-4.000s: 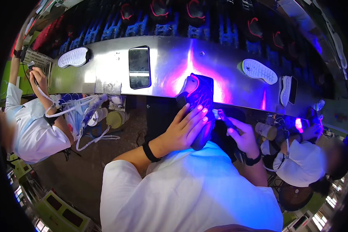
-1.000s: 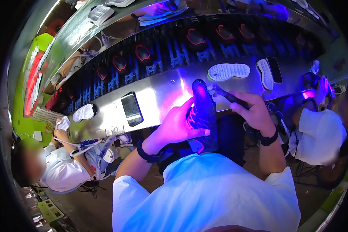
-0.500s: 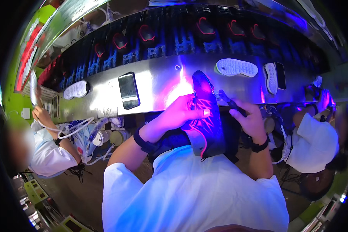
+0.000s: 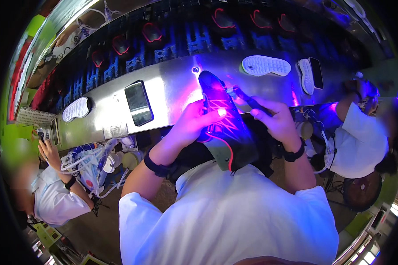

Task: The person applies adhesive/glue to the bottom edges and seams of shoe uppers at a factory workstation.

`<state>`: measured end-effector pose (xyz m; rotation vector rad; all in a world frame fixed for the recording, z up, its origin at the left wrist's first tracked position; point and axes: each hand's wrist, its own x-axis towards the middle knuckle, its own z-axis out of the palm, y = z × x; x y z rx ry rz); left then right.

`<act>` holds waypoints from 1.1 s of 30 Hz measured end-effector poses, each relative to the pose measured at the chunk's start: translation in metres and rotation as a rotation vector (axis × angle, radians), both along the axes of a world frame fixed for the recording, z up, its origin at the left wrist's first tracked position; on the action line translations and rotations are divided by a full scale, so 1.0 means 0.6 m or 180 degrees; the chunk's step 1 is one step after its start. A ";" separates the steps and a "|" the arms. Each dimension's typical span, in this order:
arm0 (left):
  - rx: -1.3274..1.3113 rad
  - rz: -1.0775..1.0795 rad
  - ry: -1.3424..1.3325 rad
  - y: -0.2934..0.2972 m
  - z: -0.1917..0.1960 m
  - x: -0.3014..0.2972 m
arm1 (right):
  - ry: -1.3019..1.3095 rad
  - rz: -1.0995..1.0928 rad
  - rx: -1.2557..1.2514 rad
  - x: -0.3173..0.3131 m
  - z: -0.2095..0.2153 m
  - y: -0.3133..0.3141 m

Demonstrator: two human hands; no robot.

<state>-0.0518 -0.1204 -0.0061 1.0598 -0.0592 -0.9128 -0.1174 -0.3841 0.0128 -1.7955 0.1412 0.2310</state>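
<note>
— What are your hands doing?
— Your left hand (image 4: 194, 121) clasps the dark shoe (image 4: 223, 119), fingers over its laces; your right hand (image 4: 274, 119) grips a small torch (image 4: 247, 98).
— And beyond them?
— The steel worktop (image 4: 172, 88) with a white sole (image 4: 266, 65).

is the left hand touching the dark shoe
Touching. The head view shows the left hand laid on the dark shoe, fingers across its laces with no gap, while the right hand holds a dark tool beside it.
</note>
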 end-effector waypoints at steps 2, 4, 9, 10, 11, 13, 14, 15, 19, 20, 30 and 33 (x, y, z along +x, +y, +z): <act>0.0145 -0.0050 -0.0039 -0.005 0.024 0.006 | 0.0438 0.0211 0.0035 -0.016 0.001 -0.016; 0.0311 -0.0001 0.0088 0.000 0.029 0.013 | 0.0534 0.0316 0.0163 -0.038 0.009 -0.041; 0.0600 0.0247 -0.0055 -0.022 0.007 0.009 | 0.0103 0.0718 -0.0339 -0.088 0.042 -0.096; 0.0614 0.0246 -0.0052 -0.029 0.005 0.009 | 0.0091 0.0696 -0.0436 -0.098 0.046 -0.101; 0.0585 0.0305 0.0026 -0.035 0.005 0.007 | 0.0094 0.0699 -0.0421 -0.106 0.050 -0.102; 0.0429 0.0354 0.0153 -0.046 0.007 0.003 | -0.0007 0.0531 -0.0681 -0.122 0.055 -0.107; 0.0442 0.0373 0.0168 -0.051 0.007 0.001 | 0.0003 0.0552 -0.0666 -0.128 0.054 -0.110; 0.0420 0.0421 0.0220 -0.054 0.006 0.000 | -0.0050 0.0504 -0.0805 -0.134 0.054 -0.111; 0.0443 0.0511 0.0560 -0.056 0.011 -0.005 | -0.0538 0.0344 -0.1029 -0.143 0.048 -0.108; 0.0409 0.0534 0.0717 -0.053 0.012 -0.007 | -0.0549 0.0388 -0.1030 -0.140 0.051 -0.106; -0.0153 0.0687 0.1492 -0.009 0.027 -0.044 | -0.1117 0.0624 -0.1662 -0.062 0.115 -0.067; -0.0544 0.0442 0.2234 0.018 0.017 -0.054 | -0.1277 0.0702 -0.1681 -0.040 0.128 -0.045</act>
